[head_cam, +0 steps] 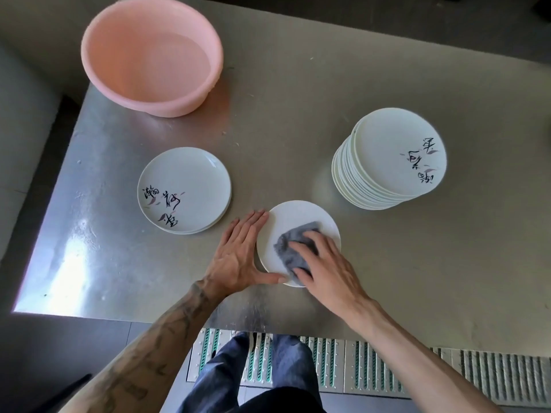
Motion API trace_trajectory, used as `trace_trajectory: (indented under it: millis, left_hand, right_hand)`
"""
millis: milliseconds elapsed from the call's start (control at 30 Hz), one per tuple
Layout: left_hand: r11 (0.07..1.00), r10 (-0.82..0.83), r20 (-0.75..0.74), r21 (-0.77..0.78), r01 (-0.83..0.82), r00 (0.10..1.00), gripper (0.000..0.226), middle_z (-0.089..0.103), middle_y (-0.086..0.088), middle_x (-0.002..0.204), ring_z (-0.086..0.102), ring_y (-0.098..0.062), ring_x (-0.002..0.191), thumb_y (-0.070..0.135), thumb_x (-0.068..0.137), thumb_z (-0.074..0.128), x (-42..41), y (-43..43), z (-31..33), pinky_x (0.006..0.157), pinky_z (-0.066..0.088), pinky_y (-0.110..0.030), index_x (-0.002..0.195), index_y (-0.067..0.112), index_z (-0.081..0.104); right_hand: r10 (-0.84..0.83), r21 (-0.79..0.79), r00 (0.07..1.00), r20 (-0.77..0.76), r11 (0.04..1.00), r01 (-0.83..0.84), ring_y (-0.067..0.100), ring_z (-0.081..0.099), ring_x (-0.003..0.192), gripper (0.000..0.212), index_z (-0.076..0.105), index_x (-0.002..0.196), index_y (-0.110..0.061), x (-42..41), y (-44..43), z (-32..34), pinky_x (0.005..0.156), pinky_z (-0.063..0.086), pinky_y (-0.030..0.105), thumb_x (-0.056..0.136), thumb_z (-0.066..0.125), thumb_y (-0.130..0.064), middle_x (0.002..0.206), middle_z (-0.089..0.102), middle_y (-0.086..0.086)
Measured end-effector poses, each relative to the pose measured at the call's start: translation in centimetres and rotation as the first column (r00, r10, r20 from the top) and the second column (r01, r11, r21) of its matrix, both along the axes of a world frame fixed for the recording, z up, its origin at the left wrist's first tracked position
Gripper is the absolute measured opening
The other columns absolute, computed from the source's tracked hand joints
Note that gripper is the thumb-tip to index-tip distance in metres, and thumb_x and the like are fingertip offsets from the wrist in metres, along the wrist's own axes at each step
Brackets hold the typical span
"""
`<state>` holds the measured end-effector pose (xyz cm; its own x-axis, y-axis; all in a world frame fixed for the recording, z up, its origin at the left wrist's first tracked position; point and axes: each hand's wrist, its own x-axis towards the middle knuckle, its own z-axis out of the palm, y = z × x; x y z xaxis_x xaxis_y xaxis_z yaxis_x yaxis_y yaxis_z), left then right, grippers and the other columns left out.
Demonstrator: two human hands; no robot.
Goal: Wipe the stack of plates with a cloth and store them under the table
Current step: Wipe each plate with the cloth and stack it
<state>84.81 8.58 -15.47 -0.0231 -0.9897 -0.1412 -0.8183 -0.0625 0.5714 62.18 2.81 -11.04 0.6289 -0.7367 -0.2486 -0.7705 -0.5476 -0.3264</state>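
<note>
1. Steel table (298, 114), viewed from its near edge.
2. 6 o'clock: single plate (298, 216) lying flat, grey cloth (293, 242) pressed on it by right hand (328, 263), fingers spread, no pinch.
3. Left hand (238, 251) flat, fingers straight, bracing the rim, gripping nothing.
4. Step: wiping. Next, probably: onto short pile (185, 189) at 10 o'clock.
5. Tall stack (387, 162) at 2 o'clock likely unwiped; pink basin (149, 55) at 11.

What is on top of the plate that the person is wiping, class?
A grey cloth lies on the plate, pressed by the right hand. The left hand touches its rim. The plate's surface under cloth and hand is hidden.
</note>
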Motion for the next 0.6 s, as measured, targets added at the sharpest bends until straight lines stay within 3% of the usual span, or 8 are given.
trace_trajectory:
  millis: [200,300,400,600]
  left_hand:
    - [1.0,0.002,0.003,0.021,-0.002,1.0,0.141,0.02,0.003,0.17,0.012,-0.01,0.158,0.099,0.058,0.061,-0.1,0.0,0.2,0.129,0.005,-0.04,0.162,0.014,0.022]
    - [1.0,-0.006,0.015,0.011,0.006,1.0,0.139,0.023,0.001,0.169,0.015,-0.013,0.158,0.096,0.058,0.065,0.0,0.0,0.2,0.129,0.011,-0.044,0.161,0.012,0.024]
    - [1.0,0.007,0.0,0.004,-0.007,1.0,0.139,0.027,-0.001,0.168,0.017,-0.014,0.157,0.095,0.058,0.066,0.0,0.1,0.1,0.128,0.014,-0.046,0.161,0.01,0.025]
    - [1.0,0.008,0.01,0.011,-0.008,1.0,0.141,0.021,0.004,0.17,0.014,-0.012,0.158,0.095,0.057,0.067,-0.1,0.0,0.3,0.129,0.007,-0.041,0.163,0.014,0.022]
  right_hand:
    - [-0.134,-0.088,0.991,0.013,0.987,0.134,0.026,0.045,0.127,0.06,0.054,0.143,-0.029,0.2,-2.9,-0.2,0.093,0.053,0.038,0.087,0.073,-0.037,0.141,0.046,0.003]
    - [0.005,-0.013,0.998,0.066,1.0,-0.004,0.027,0.041,0.134,0.059,0.051,0.146,-0.029,3.5,-3.5,-0.7,0.102,0.046,0.042,0.09,0.07,-0.034,0.149,0.041,0.003]
    - [0.126,0.001,0.989,0.076,0.992,-0.127,0.025,0.041,0.135,0.058,0.051,0.147,-0.025,3.8,-4.1,-0.8,0.102,0.045,0.04,0.092,0.067,-0.032,0.152,0.039,0.003]
    - [-0.048,-0.062,0.999,0.013,0.997,0.049,0.023,0.047,0.124,0.053,0.058,0.138,-0.023,-1.7,-2.2,0.5,0.091,0.054,0.037,0.087,0.071,-0.032,0.14,0.046,0.001]
